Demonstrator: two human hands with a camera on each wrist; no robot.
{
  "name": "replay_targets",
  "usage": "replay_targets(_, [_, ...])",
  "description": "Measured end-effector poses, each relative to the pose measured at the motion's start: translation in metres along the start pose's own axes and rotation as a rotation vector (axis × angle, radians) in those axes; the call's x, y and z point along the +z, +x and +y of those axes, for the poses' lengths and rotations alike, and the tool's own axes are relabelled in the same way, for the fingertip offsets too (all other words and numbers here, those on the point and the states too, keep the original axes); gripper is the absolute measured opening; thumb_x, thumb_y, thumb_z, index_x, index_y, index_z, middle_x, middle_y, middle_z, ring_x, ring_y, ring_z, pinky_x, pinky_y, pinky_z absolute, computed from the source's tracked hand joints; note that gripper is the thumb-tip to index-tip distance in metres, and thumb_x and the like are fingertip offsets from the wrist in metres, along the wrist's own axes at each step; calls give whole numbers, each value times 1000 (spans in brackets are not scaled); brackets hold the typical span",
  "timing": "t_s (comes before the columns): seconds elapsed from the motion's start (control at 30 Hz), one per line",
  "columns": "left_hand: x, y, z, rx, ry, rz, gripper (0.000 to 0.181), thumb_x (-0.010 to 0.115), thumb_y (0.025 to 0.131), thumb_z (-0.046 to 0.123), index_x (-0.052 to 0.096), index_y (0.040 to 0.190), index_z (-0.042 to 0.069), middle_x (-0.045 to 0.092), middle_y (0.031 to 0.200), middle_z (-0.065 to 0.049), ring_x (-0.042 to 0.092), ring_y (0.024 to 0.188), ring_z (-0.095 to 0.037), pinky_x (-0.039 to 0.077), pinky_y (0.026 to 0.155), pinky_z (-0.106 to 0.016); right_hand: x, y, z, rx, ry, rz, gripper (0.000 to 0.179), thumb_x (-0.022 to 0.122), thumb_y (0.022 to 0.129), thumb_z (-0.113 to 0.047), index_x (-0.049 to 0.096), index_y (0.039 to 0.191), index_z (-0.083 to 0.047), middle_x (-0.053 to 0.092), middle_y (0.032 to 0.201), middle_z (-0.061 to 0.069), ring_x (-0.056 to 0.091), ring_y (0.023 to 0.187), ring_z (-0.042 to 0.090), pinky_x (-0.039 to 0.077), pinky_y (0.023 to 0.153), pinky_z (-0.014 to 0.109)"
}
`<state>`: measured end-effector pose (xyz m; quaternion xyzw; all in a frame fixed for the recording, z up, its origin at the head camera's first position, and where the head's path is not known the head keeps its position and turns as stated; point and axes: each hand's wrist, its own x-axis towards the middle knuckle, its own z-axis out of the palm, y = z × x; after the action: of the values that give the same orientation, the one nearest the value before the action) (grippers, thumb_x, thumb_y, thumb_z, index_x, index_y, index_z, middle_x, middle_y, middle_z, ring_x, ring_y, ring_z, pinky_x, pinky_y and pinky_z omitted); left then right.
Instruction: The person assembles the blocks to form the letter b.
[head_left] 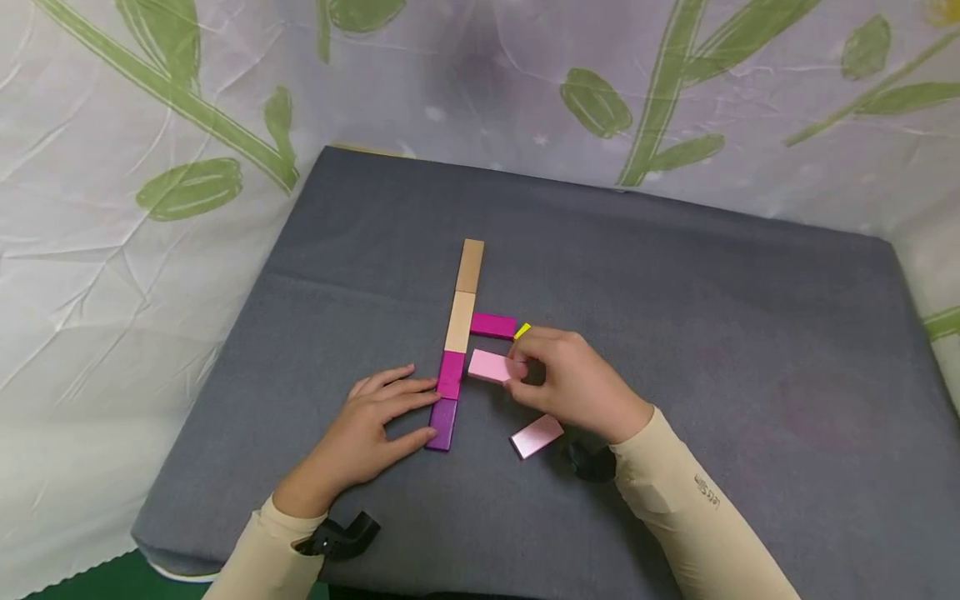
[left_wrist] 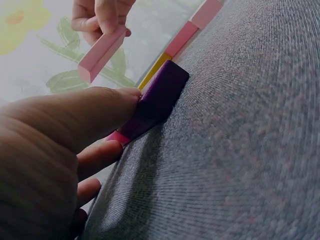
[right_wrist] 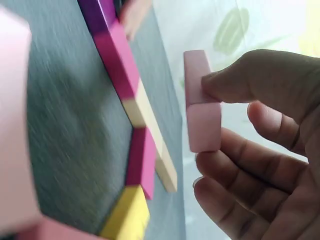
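Observation:
My right hand pinches a pink block between thumb and fingers, held raised beside the row of blocks. The right wrist view shows this block at the thumb tip. My left hand lies with fingers spread, fingertips at the row's left side, along the magenta block and the purple block. In the left wrist view, the thumb touches the purple block. Further up the row come a light beige block and a tan block.
A second magenta block juts rightward from the beige one, with a yellow block at its end, partly hidden by my right hand. Another pink block lies nearer me on the grey table. A patterned curtain hangs behind.

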<state>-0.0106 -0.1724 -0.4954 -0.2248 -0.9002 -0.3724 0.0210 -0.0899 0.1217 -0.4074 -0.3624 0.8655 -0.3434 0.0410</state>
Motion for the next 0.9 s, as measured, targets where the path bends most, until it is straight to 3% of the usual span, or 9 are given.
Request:
replay_targets(0.27, [0, 1, 1, 1, -1, 8, 45, 89, 85, 24, 78, 127, 13, 69, 140, -1, 52, 141, -35, 35, 112, -63, 18, -13, -18, -14, 1, -74, 22, 82, 85, -4, 62, 83, -14, 61, 80, -4, 55, 72, 5, 49, 64, 20])
replay_targets(0.4, [0, 0, 1, 4, 7, 5, 45, 89, 86, 23, 77, 128, 14, 69, 140, -1, 53, 141, -34, 36, 111, -63, 26, -20, -21, -3, 1, -93, 25, 83, 85, -5, 60, 82, -15, 59, 77, -3, 56, 68, 7, 46, 61, 19])
replay_targets(0.63, [-1, -7, 2, 4, 13, -1, 44, 89, 85, 24, 78, 126, 14, 70, 139, -1, 53, 140, -35, 37, 109, -64, 43, -31, -20, -29, -14, -95, 25, 83, 83, -3, 61, 81, -13, 57, 77, -3, 54, 76, 11, 46, 67, 20])
replay_targets(0.9, [0, 0, 2, -4, 11, 4, 45, 89, 85, 25, 78, 128, 14, 69, 140, 0, 52, 142, -34, 36, 111, -62, 46, -33, -16, -83, -55, -81, 25, 82, 82, -3, 59, 79, -14, 53, 74, -5, 47, 72, 5, 42, 64, 18])
